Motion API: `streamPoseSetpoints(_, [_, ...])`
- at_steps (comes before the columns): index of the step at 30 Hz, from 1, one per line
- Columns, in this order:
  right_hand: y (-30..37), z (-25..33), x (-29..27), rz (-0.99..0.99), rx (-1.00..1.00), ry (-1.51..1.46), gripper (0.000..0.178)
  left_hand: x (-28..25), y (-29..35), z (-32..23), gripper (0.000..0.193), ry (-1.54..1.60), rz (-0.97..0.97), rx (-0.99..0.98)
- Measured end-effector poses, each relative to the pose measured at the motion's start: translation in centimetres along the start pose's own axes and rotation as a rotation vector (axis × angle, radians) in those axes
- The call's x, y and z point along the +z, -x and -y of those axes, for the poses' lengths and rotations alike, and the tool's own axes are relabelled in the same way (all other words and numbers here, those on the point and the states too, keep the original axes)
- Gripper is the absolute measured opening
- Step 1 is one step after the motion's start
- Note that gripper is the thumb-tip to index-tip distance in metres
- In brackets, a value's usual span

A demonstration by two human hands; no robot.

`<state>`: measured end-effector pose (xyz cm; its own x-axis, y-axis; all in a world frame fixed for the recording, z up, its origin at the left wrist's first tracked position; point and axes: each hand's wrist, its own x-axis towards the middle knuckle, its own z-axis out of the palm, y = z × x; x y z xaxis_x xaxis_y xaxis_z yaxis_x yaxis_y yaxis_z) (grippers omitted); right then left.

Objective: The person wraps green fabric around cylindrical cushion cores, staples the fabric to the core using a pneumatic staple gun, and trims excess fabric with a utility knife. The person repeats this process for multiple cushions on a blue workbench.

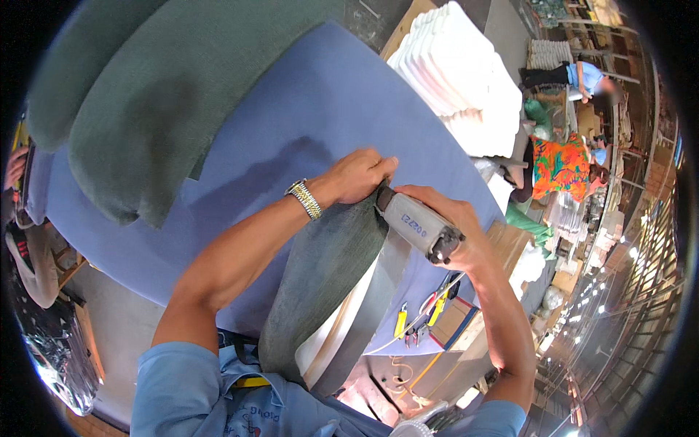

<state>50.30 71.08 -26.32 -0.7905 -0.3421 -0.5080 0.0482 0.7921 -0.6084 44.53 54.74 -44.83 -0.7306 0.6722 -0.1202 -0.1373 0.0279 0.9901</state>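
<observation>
On the near part of a blue-covered padded counter (349, 95), a long dark-green fabric-covered piece (320, 273) with a pale inner edge reaches back to the person's shirt. The right hand (460, 222) is clamped on a grey boxy handheld tool (416, 222), its nose at the piece's far end. The left hand's (360, 177) grip curls there; whether it pinches cloth, I cannot tell. Large dark-green cushions (156, 138) lie on the counter's far-left part.

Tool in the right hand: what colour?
The tool is light grey, dark at both ends; best in head view.
</observation>
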Motion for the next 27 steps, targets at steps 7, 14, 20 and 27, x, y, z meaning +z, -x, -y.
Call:
streamPoseSetpoints(7, [2.5,-2.6,1.6,-0.162,-0.145,0.079,0.078,1.9,0.5,-0.4,0.063,0.091,-0.097,-0.075])
streamPoseSetpoints(14, [11.0,-2.4,8.8,-0.540,-0.106,-0.253,0.081,-3.0,3.3,-12.3,0.068,0.007,-0.379,0.146])
streamPoseSetpoints(20, [11.6,-8.4,20.3,-0.708,0.261,-0.382,0.073,-1.2,13.3,-25.7,0.062,-0.259,-0.297,0.699])
streamPoseSetpoints(27, [12.0,-10.5,28.3,-0.841,0.129,-0.646,0.044,1.8,25.3,-26.7,0.051,-0.354,-0.037,0.791])
